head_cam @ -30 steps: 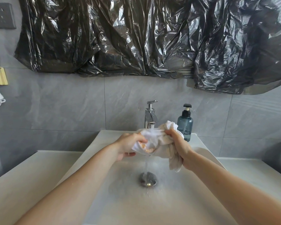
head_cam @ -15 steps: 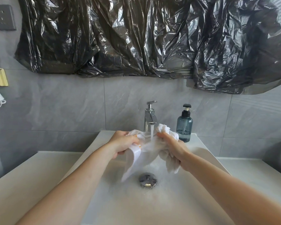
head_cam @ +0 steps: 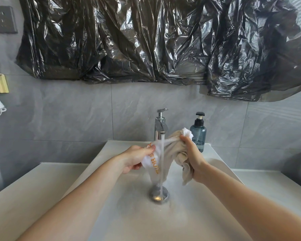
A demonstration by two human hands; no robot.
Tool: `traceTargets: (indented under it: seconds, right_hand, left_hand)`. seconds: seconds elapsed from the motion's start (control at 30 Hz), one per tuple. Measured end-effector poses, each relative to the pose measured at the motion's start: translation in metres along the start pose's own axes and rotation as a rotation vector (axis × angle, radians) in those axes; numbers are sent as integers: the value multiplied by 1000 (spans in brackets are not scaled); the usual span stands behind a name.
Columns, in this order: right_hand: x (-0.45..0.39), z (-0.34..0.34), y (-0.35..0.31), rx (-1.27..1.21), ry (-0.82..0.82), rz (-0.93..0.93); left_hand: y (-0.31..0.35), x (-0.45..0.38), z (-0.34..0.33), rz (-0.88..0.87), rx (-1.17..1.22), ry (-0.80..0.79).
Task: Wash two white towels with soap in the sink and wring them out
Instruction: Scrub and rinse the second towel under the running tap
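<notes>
Both hands, the left hand (head_cam: 135, 158) and the right hand (head_cam: 192, 153), pinch one wet white towel (head_cam: 170, 153) under the running tap (head_cam: 161, 125), so I think washing is under way and wringing is left.

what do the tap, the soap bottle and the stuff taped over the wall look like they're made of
Tap: likely chromed metal, mirror-bright with sharp reflections.
Soap bottle: tinted see-through blue-grey body, plastic or glass, hard to tell; its pump looks like matte black plastic.
Wall covering: thin glossy black plastic film, probably bin-bag sheeting, judging by the fine crinkles and scattered highlights.
</notes>
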State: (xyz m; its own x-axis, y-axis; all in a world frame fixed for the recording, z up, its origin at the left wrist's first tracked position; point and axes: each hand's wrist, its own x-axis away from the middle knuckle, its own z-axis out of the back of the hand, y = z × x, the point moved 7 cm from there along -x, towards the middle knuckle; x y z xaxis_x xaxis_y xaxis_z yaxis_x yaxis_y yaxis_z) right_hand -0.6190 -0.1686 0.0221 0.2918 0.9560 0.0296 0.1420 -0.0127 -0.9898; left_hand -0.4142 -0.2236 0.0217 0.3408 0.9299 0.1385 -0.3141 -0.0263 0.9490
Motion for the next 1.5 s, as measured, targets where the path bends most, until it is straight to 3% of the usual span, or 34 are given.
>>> traceTargets:
  seconds: [0.17, 0.27, 0.43, 0.67, 0.8, 0.9, 1.17, 1.4, 1.5]
  right_hand:
    - [7, -4, -2, -43, -58, -40]
    - [13, -7, 2, -70, -91, -117]
    - [18, -11, 1, -69, -102, -148]
    - [24, -21, 3, -153, -175, -193]
    - [24, -20, 4, -172, -180, -202]
    - [24, -21, 5, -168, -180, -203]
    - [26, -25, 5, -134, -200, -205]
    - [30, -23, 5, -74, -200, -202]
    - [30, -23, 3, -55, -224, -205]
  left_hand:
    - [2, 11, -18, 78, 156, -218]
    - [3, 9, -21, 71, 278, -250]
    - [-2, 2, -20, 52, 214, -205]
    - [2, -4, -10, -92, 93, 11]
    - [5, -7, 0, -239, -115, 163]
    - [8, -6, 1, -284, -123, 189]
    - [10, 3, -9, -255, -119, 107]
    - [16, 6, 8, -191, -102, 295]
    - [16, 0, 9, -220, -77, 303]
